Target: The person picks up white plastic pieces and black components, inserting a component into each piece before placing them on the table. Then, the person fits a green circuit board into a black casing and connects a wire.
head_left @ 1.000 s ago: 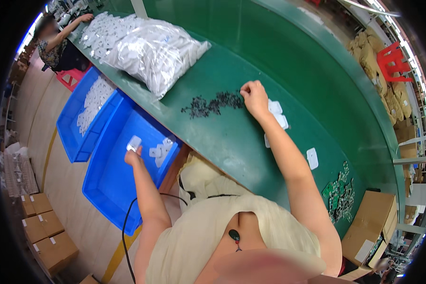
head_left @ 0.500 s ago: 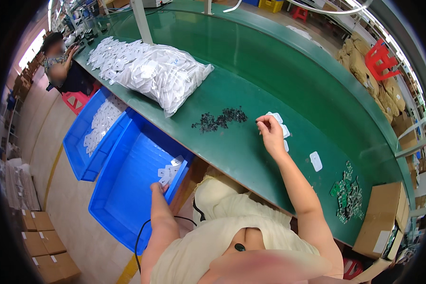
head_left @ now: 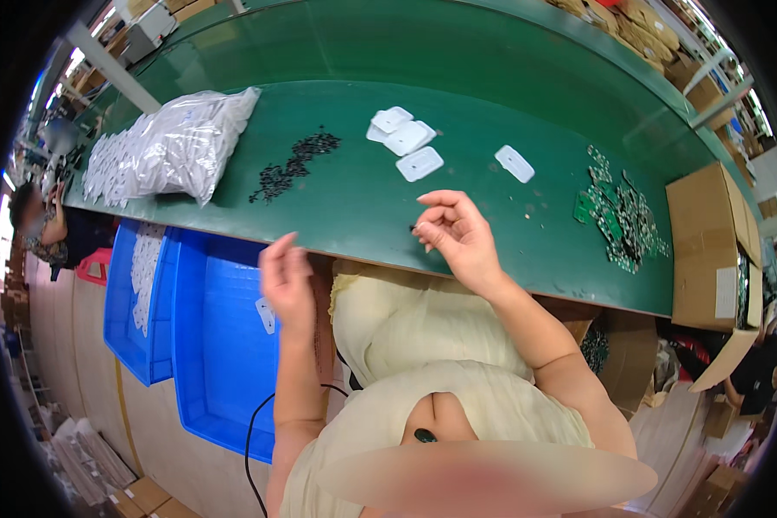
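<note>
My right hand (head_left: 462, 243) hovers over the near part of the green worktable (head_left: 354, 216), thumb and index finger pinching a small black part (head_left: 413, 229). Above the near edge, beside the blue bin, my left hand (head_left: 287, 281) is raised, a little blurred. Its fingers look loosely apart, and nothing shows in them. A loose pile of small black parts (head_left: 298, 160) lies beyond my hands to the left. Farther out sit several white plastic covers (head_left: 420, 164), partly overlapping, and a single white cover (head_left: 514, 164) lies apart to their right.
A clear bag (head_left: 190, 142) of white pieces is at the left. Below the table edge are a blue bin (head_left: 220, 345) and another blue bin (head_left: 160, 345) with white pieces. Small green circuit boards (head_left: 622, 216) lie by a cardboard box (head_left: 704, 250) at the right. A person sits far left.
My left hand has risen out of the blue bin, away from the white pieces there. The right hand has drawn back from the white covers toward me. The view has turned right.
</note>
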